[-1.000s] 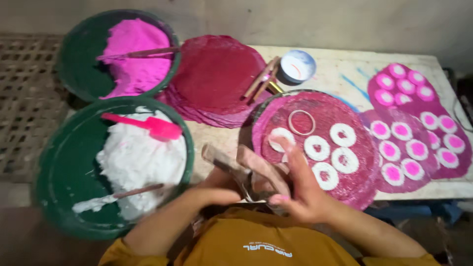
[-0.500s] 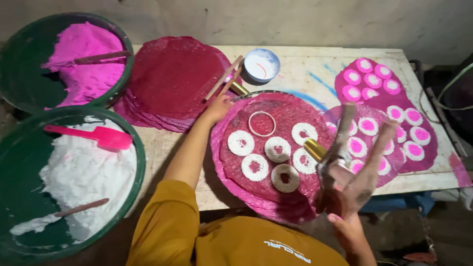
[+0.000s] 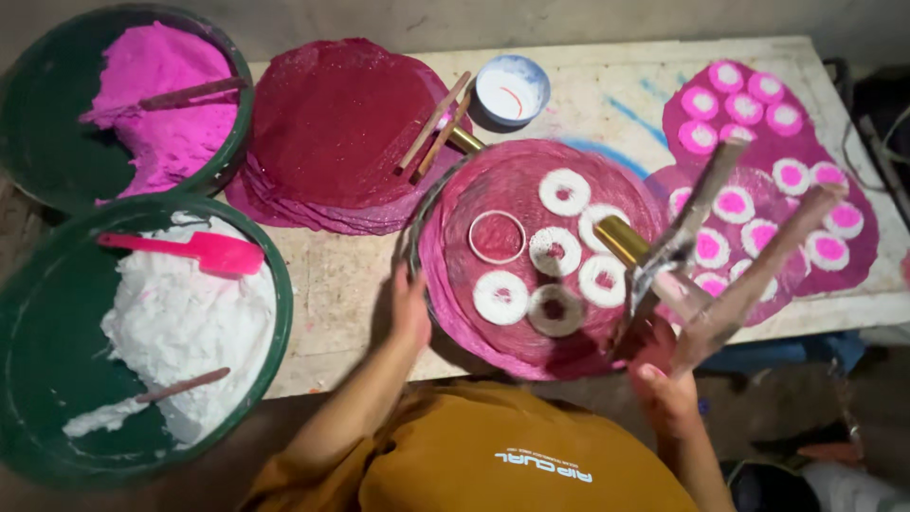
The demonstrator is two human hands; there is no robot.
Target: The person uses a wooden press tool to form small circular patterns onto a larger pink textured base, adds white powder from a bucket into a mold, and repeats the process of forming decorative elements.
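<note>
My left hand [image 3: 409, 308] rests flat against the near-left rim of a round tray [image 3: 424, 248]. The tray carries a magenta sheet [image 3: 517, 341] with several white rings of powder [image 3: 564, 192] on it. A thin empty ring mould [image 3: 497, 237] lies on that sheet too. My right hand [image 3: 666, 387] is raised over the table's front edge. It grips a bundle of flat wooden sticks [image 3: 758, 270] and a metal tool with a brass tube [image 3: 622, 239], which points over the sheet.
A green tub of pink powder [image 3: 142, 114] and a green tub of white powder [image 3: 180, 332] with a pink scoop [image 3: 204, 251] stand at the left. Dark red sheets [image 3: 332, 133] are stacked behind, near a small white bowl [image 3: 512, 90]. Filled sheets [image 3: 806, 204] lie at the right.
My hands, together near my body a second ago, have parted. The left went to the tray's far-left rim, then slid back along it. The right lifted the sticks to the right.
</note>
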